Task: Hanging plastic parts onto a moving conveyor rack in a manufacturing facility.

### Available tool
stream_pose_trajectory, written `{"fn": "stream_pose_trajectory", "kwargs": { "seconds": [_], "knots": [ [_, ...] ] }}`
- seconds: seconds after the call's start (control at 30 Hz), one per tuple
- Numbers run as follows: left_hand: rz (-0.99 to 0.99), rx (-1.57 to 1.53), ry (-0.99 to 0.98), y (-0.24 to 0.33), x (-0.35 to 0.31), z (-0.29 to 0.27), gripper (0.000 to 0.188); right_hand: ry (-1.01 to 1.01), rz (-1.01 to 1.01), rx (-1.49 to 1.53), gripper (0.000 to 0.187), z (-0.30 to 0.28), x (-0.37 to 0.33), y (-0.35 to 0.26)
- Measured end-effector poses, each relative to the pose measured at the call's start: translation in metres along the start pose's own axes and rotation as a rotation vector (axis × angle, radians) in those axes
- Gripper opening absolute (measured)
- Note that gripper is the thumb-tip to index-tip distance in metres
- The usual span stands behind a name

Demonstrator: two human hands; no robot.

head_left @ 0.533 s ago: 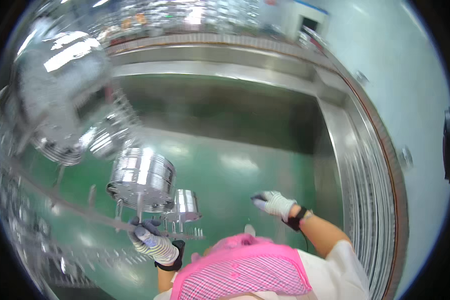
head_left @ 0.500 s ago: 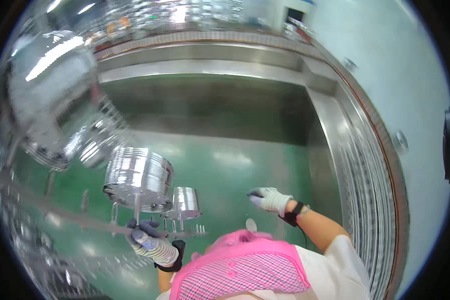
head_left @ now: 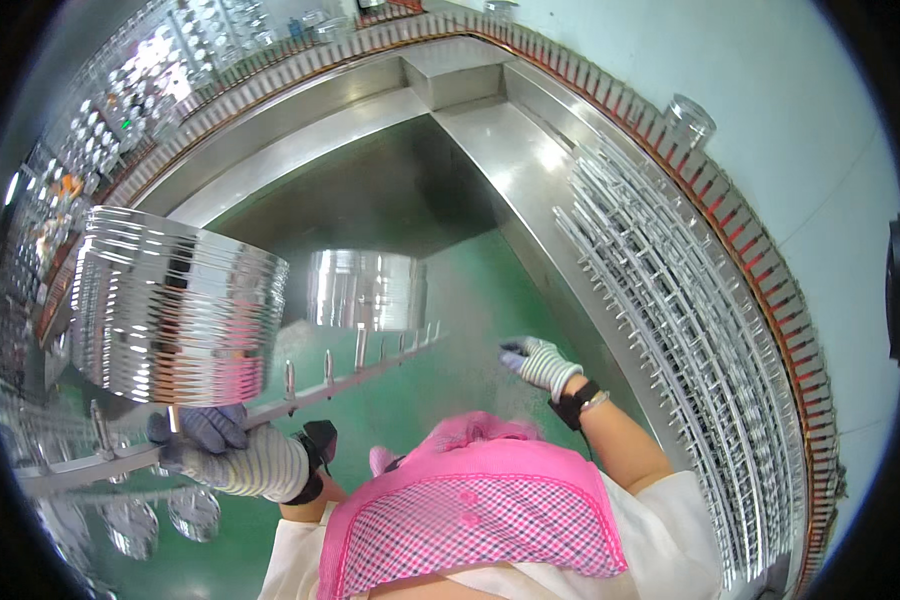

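Note:
My left hand (head_left: 220,450), in a striped glove with grey fingers, is wrapped round a metal bar (head_left: 310,396) set with upright pegs. Over that hand stands a large shiny ribbed metal cylinder (head_left: 175,310), its peg showing beside my fingers. Farther right along the same bar, a smaller mirror-bright cylinder (head_left: 367,290) sits on another peg. My right hand (head_left: 538,365), gloved alike, hangs in front of me to the right, apart from the bar. Its fingers point left, loosely extended, and nothing shows in them.
A stack of pegged metal bars (head_left: 660,330) lies on the steel ledge (head_left: 515,150) to my right. Beyond it a conveyor track (head_left: 610,85) with upright pins curves round. A clear round container (head_left: 688,122) stands by the track. Shiny round pieces (head_left: 130,525) hang at lower left.
My view has turned right, bringing the stacked bars more fully into sight. The held bar and its cylinders appear larger and nearer. My left hand keeps its grip; my right stays free.

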State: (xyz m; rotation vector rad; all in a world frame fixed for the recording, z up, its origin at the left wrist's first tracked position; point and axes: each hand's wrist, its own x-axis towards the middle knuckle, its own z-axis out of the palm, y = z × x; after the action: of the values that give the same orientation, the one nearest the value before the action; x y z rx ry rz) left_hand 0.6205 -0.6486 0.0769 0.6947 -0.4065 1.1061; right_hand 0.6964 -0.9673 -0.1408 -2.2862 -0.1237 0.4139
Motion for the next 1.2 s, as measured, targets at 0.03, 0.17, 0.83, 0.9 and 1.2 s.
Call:
{"fn": "stream_pose_trajectory", "kwargs": {
  "seconds": [0.03, 0.17, 0.83, 0.9, 1.2],
  "knots": [
    [-0.008, -0.033, -0.063, -0.023, 0.012, 0.006, 0.016, 0.004, 0.015, 0.016, 0.042, -0.013, 0.02, -0.004],
    [0.061, 0.19, 0.23, -0.099, 0.032, 0.038, 0.014, 0.059, 0.02, 0.124, 0.051, -0.037, 0.087, -0.027],
    [-0.336, -0.15, 0.253, -0.37, 0.049, 0.107, 0.02, 0.124, 0.24, 0.529, 0.059, -0.11, 0.258, -0.048],
    [-0.481, -0.359, -0.074, -0.387, 0.04, 0.1, 0.029, 0.226, 0.178, 0.797, 0.053, -0.133, 0.235, -0.05],
    [-0.515, -0.37, -0.374, -0.415, -0.007, 0.183, 0.03, 0.179, 0.108, 1.047, 0.042, -0.203, 0.226, -0.02]
  ]
}}
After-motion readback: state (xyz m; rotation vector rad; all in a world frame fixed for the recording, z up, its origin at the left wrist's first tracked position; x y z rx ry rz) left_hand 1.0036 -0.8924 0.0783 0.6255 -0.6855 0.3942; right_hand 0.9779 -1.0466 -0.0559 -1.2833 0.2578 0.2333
